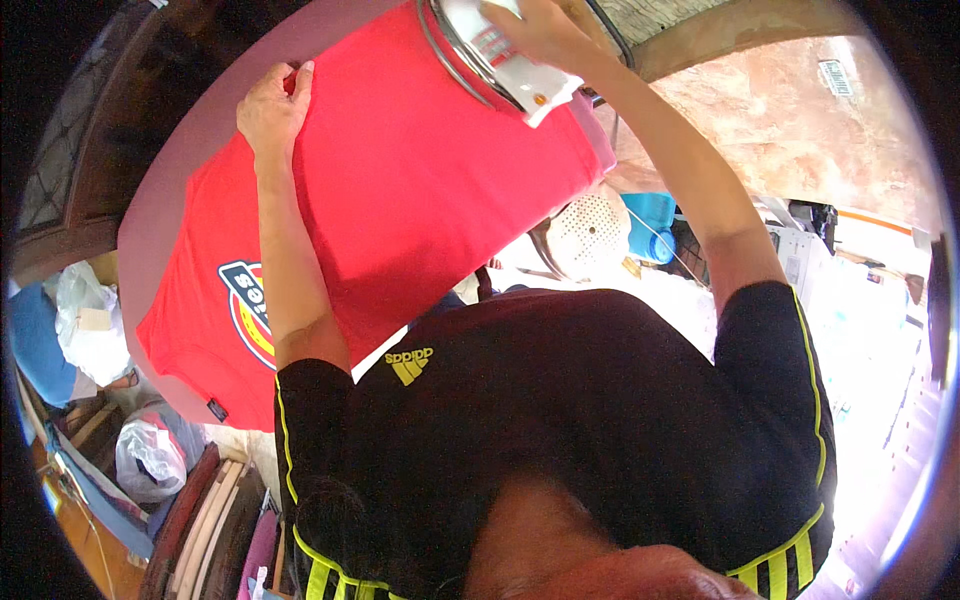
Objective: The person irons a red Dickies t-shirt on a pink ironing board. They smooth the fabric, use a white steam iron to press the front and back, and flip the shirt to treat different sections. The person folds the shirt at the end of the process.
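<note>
My left fingers [280, 76] touch the red shirt [400, 160]; my right fingers [508, 20] grasp the iron [520, 82].
The shirt lies over the mauve surface [155, 205], the iron near its right edge; whether my left fingers pinch, I can't tell.

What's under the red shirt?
A mauve board shows past the shirt on the left. The rest is covered, so I can't see whether anything else is under there.

Glare bleaches the right side, the upper left is dark, edges curve.
</note>
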{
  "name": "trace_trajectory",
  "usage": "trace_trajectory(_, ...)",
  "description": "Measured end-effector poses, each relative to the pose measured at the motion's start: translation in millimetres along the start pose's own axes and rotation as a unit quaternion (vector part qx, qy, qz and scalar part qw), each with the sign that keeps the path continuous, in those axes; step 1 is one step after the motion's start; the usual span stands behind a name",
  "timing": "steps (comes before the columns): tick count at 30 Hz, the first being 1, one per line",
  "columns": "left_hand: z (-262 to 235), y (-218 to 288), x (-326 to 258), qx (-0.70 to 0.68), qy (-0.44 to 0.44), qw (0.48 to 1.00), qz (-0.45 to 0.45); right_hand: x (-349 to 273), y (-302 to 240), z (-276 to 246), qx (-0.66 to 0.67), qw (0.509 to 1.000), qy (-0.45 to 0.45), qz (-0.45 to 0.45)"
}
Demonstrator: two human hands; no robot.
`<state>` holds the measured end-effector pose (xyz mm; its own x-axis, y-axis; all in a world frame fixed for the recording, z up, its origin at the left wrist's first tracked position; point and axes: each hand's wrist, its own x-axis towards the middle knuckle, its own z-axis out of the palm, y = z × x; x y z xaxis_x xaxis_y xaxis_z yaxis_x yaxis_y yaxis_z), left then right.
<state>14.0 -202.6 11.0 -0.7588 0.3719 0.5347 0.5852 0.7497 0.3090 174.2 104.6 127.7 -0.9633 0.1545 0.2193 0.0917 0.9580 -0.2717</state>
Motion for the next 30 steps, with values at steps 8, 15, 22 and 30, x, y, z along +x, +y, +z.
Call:
trace_trajectory(8,1.2,3.9,-3.8,0.003,-0.001,1.0,-0.009,-10.9,60.4,15.4,0.131,0.985,0.074,0.084)
trace_trajectory(15,11.1,13.8,7.3,-0.008,0.008,1.0,0.005,85.8,108.9,39.9,0.084,0.99,0.1,0.055)
trace_trajectory(22,2.8,1.0,-3.7,0.023,-0.004,1.0,0.001,-24.1,20.3,-1.1,0.254,0.953,-0.131,0.101)
trace_trajectory(30,-3.9,10.1,-1.5,0.018,-0.025,0.999,-0.019,-38.3,-29.1,36.8,0.278,0.954,-0.078,-0.081)
